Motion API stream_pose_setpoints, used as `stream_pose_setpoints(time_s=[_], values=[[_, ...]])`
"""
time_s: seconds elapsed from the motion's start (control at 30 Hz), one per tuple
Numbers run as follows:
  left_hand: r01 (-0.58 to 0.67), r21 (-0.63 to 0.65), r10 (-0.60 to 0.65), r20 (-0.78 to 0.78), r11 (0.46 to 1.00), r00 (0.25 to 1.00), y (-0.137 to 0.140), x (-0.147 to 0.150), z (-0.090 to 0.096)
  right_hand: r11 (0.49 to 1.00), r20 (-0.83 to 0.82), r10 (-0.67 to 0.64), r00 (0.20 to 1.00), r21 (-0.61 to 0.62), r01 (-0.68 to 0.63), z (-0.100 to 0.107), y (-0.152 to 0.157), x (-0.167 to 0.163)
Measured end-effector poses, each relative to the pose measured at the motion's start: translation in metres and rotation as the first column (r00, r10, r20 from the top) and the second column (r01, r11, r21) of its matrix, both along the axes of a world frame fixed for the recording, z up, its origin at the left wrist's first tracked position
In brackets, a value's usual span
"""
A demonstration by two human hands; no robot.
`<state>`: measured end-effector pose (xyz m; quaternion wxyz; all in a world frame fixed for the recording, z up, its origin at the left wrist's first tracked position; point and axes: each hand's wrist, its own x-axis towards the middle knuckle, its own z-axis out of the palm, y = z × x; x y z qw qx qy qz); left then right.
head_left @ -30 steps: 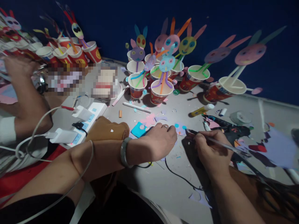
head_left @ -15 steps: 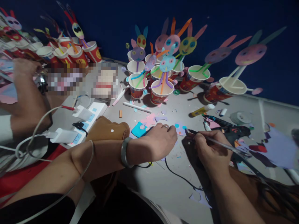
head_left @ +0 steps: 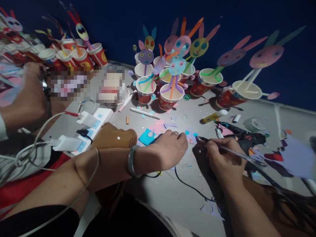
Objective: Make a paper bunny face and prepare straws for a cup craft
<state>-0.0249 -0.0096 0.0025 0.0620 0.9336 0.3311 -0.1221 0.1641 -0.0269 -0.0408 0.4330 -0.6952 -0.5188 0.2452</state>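
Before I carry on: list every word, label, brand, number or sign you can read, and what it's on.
No word, brand or number reads clearly.
Heart outline: on the small green disc.
Rightmost paper cup: print too blurred to read.
Yellow glue stick: label too blurred to read.
Pen in the right hand: no readable marking.

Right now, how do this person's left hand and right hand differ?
The left hand lies palm down beside lilac paper, while the right hand grips a pen. The left hand wears a ring; none shows on the right hand. The left wrist has a bangle, the right wrist none. Both hands are ungloved.
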Motion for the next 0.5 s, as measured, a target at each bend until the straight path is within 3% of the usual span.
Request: stream_pose_setpoints(time_s=[0.5], values=[[-0.004, -0.008, 0.004, 0.023, 1.0, 1.0, -0.0007, -0.0004, -0.0007, 0.999, 0.032, -0.043, 0.999, 0.004, 0.043, 0.0012, 0.0018, -0.0009]])
